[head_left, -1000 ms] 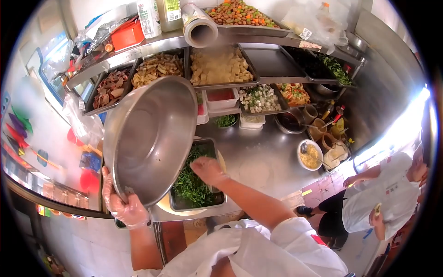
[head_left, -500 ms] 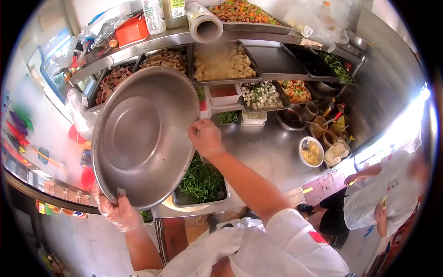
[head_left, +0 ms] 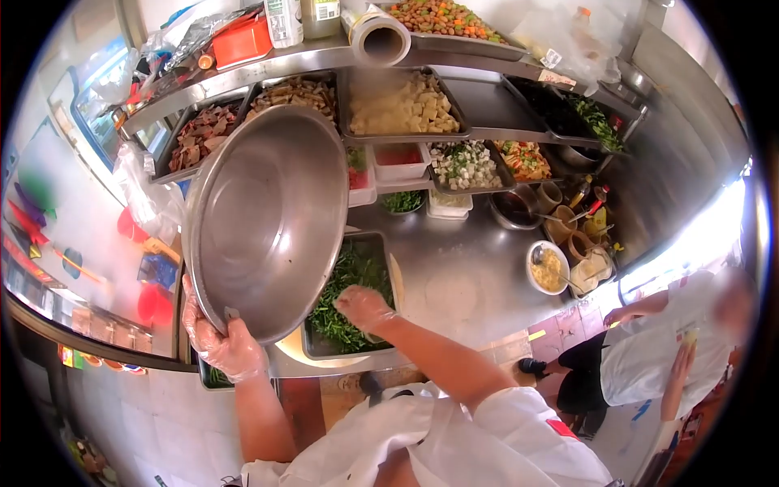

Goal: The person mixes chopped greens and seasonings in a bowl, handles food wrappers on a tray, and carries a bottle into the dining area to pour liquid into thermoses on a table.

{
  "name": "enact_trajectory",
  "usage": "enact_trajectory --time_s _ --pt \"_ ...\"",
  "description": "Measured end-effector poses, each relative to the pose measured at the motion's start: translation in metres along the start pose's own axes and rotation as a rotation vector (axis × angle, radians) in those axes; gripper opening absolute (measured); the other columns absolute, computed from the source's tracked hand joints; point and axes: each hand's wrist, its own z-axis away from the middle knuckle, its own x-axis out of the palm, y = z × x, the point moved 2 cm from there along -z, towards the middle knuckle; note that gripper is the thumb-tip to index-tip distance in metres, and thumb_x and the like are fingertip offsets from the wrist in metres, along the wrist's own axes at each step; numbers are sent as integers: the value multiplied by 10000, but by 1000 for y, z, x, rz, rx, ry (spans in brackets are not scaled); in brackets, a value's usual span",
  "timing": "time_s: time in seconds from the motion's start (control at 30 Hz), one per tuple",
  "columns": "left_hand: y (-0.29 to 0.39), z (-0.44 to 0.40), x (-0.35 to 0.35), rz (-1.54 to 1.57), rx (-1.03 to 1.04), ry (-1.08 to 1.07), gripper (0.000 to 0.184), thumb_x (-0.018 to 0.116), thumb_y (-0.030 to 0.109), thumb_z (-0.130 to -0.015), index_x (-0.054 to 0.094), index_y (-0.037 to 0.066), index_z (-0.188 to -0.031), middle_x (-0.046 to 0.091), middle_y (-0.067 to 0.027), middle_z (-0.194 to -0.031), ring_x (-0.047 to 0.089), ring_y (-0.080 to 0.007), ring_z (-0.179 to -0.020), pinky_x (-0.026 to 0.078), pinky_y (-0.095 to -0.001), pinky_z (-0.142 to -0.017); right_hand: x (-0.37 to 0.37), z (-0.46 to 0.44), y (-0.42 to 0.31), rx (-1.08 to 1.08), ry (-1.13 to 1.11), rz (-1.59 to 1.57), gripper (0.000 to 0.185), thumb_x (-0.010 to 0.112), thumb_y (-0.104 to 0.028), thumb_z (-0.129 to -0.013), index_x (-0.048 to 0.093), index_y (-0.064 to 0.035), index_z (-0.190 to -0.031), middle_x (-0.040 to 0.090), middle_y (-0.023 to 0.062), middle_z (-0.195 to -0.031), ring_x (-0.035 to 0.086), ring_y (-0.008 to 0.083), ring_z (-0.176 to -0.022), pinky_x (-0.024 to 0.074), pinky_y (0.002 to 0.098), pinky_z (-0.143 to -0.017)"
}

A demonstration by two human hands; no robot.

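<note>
My left hand [head_left: 225, 345], in a clear plastic glove, grips the lower rim of a large metal bowl [head_left: 268, 219]. The bowl is tilted on its side, its inside facing me, with a few specks on the wall. Below and right of it, a metal tray [head_left: 375, 247] of chopped greens [head_left: 337, 312] lies on the counter. My right hand [head_left: 365, 308], gloved too, is over the greens with its fingers curled together. Whether anything is in those fingers is hidden.
Food trays line a shelf [head_left: 487, 134] behind the bowl. A plastic-film roll [head_left: 381, 42] sits above. At the right of the counter stand a white bowl [head_left: 548, 269] and sauce pots [head_left: 578, 247]. A person [head_left: 665, 341] in white stands at the far right.
My right hand went up to the bowl's right rim, then came back down over the greens. The bowl swung left and has turned back, still in my left hand.
</note>
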Motion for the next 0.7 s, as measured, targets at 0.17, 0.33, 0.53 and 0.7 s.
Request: enact_trajectory --time_s 0.17,0.33,0.53,0.7 --pt "6 -5 -18 -225 168 -21 332 599 -70 -852 647 -107 -1178 572 -171 -1383 618 -285 -1128 477 -381 -993 -67 -20 -14 -91 151 -113 229 593 -268 -987 686 -62 -946 714 149 -978 692 357 -907 579 436 -797" --pt "14 -7 -27 -202 105 -25 325 614 -51 -885 627 -114 -1203 575 -172 -1360 612 -283 -1114 474 -375 -979 -110 -47 -66 -259 302 -106 196 610 -116 -958 676 -33 -1122 703 176 -1094 693 379 -972 579 425 -841" --pt "23 -5 -21 -135 49 72 428 543 -78 -743 646 -123 -1156 580 -256 -1384 596 -458 -1226 482 -493 -1035 -45 -1 -73 -547 184 197 547 548 10 -835 551 73 -1378 555 255 -1390 569 413 -1270 506 439 -1077" --pt "23 -6 -24 -295 221 -23 433 555 -78 -764 630 -136 -1187 573 -276 -1386 552 -497 -1320 456 -503 -1090 4 37 -19 -430 161 245 515 555 34 -813 571 90 -1324 542 265 -1362 561 429 -1265 513 444 -1058"
